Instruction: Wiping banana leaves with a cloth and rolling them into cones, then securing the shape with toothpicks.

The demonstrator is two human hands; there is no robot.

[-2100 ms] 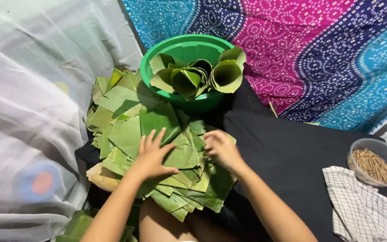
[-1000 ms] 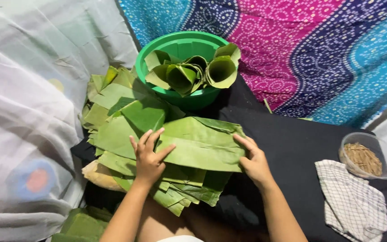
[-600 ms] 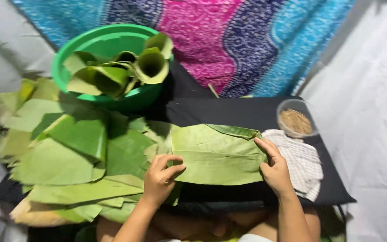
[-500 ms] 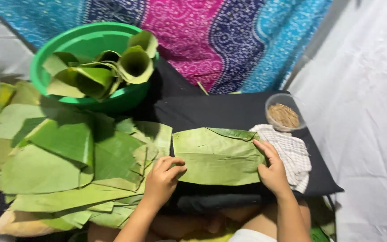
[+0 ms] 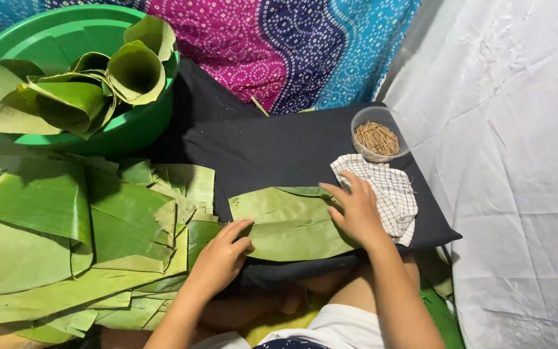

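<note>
Green banana leaf (image 5: 289, 223) lies flat on black cloth (image 5: 279, 145)

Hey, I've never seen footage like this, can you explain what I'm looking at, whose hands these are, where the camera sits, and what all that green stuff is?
This is one picture from a camera worn on a person's head, looking down at their own bare hands. The left hand and the right hand lie flat on either end of a single green leaf piece, spread on a black cloth-covered board. To the left is a pile of cut leaves. Behind it, a green basin holds leaves rolled into cones. On the right are a checked cloth and a clear bowl of thin sticks.
</note>
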